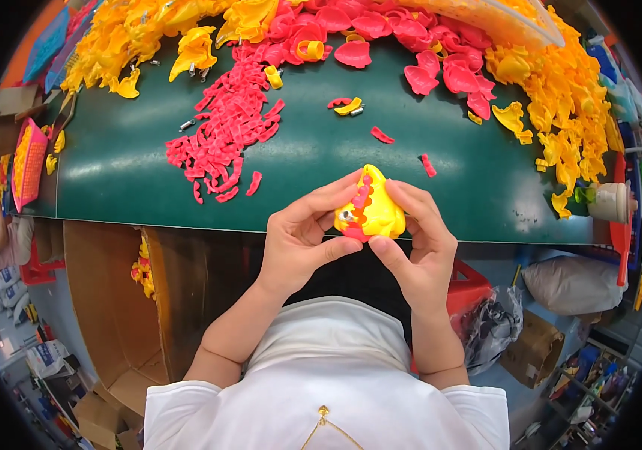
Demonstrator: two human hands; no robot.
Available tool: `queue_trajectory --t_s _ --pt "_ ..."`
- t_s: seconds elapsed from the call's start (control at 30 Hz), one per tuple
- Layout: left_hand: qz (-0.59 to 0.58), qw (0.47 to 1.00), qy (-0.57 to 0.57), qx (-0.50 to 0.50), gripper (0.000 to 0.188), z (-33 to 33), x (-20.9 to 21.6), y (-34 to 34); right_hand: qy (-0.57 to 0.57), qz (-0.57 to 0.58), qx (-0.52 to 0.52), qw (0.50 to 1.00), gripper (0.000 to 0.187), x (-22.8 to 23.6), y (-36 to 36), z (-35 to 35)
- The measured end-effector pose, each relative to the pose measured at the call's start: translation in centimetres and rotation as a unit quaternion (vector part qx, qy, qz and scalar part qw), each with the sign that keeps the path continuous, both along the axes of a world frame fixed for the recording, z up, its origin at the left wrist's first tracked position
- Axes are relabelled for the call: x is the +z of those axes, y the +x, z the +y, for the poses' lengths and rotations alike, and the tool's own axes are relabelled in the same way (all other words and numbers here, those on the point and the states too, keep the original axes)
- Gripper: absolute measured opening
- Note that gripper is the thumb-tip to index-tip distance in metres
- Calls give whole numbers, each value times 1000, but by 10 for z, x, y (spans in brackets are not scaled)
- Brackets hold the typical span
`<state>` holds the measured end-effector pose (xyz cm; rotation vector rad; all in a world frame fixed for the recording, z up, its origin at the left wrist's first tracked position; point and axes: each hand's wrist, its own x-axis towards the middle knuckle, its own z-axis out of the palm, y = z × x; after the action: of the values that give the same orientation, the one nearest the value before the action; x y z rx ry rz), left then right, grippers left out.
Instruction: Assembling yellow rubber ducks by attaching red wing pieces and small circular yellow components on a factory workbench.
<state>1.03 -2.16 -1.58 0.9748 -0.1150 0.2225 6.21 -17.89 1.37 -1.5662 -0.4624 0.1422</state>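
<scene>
A yellow plastic toy (386, 214) with a red toothed strip and a small metal piece at its left side is held between my two hands, just over the table's near edge. My left hand (295, 244) grips its left side, thumb at the bottom. On the opposite side, my right hand (426, 238) curls round the yellow shell with its thumb underneath. Beyond the hands lie loose red strips (382, 136) and a small yellow curved part (349, 106) with a metal spring (357, 111) beside it.
Across the green table (133, 187) spread a heap of red strips (223, 124), red rounded shells (411, 34) and yellow shells (561, 112). A pink basket (30, 165) stands at the left edge. Below are a cardboard box (111, 300) and a red stool (467, 289).
</scene>
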Motion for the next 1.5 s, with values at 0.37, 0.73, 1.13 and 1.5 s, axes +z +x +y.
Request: queue_trajectory --t_s 0.37,0.73,1.13,1.5 --pt "26 1000 1 -3 48 3 0 3 -7 53 78 996 54 -6 -3 -2" --pt "78 996 18 -28 41 13 9 -3 -81 -27 96 992 69 4 6 -1" --pt "-1 998 52 47 25 9 1 -5 -100 -96 75 987 66 -1 2 5" --pt "3 995 76 59 34 18 7 -2 26 38 128 991 52 -4 8 13"
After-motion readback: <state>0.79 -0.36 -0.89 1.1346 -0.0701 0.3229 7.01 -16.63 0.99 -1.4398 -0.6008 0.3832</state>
